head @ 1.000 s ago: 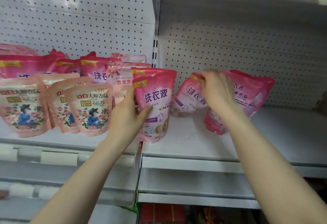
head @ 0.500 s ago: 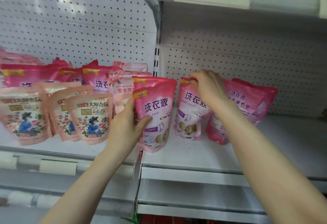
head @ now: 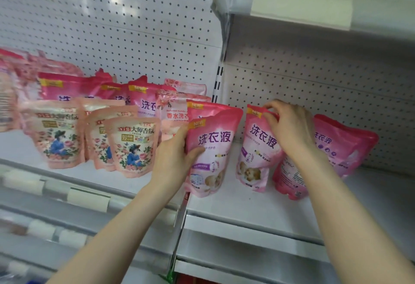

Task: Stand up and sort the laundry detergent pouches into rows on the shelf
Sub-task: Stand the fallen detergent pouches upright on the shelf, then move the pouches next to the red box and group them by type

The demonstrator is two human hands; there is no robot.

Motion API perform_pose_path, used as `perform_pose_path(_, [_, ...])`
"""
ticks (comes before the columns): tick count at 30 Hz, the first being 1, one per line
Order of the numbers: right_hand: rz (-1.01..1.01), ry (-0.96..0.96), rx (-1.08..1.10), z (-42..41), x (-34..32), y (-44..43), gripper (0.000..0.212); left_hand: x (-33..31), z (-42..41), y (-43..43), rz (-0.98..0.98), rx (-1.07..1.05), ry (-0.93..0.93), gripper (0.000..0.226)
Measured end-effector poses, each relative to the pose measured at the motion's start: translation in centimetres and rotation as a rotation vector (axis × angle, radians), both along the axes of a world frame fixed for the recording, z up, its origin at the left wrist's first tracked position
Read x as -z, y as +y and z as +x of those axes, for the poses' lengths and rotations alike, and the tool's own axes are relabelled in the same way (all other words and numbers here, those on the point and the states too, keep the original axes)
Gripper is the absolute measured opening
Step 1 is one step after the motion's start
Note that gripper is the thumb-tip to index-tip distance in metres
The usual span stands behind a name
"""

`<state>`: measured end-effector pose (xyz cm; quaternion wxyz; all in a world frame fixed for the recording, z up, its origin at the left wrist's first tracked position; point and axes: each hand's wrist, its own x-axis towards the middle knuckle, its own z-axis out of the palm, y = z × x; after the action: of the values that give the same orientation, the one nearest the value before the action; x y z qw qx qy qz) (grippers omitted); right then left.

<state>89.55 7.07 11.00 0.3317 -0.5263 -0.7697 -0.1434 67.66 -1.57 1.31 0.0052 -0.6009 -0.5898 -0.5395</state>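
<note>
My left hand (head: 171,160) grips the left edge of an upright pink detergent pouch (head: 213,149) at the join between the two shelf sections, with another pink pouch right behind it. My right hand (head: 289,129) holds the top of a second pink pouch (head: 256,153), which stands upright on the right shelf (head: 235,203). Behind my right wrist, a darker pink pouch (head: 289,182) and another (head: 343,146) lean against the pegboard. Peach floral pouches (head: 132,146) stand in a row on the left shelf, with pink pouches (head: 139,97) behind them.
White pegboard (head: 314,95) backs both shelf sections. An upper shelf (head: 301,12) with a price strip overhangs the right section. The right shelf's far right part (head: 381,198) is bare. Price-tag rails (head: 85,196) run along the front edge, with a lower shelf beneath.
My right hand has tilted the second pink pouch from lying sideways to standing upright facing front. My left hand has kept its hold on the first pouch.
</note>
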Motion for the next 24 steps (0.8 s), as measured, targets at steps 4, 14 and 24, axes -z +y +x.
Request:
perform_pose_path(4, [0.163,0.027,-0.08,-1.5,-0.2,-1.7,0.025,-0.1,-0.5,-1.1,0.058,0.006,-0.001,0.048])
perform_pose_path(14, [0.278,0.05,-0.307,-14.8,1.3,-8.8,0.024,-1.1,-12.3,-5.6,0.29,-0.146,0.238,0.041])
perform_pose_path(24, [-0.076,-0.092,-0.16,-26.3,4.6,-9.3,0.012,0.9,-26.6,-8.5,0.137,-0.117,0.226,0.05])
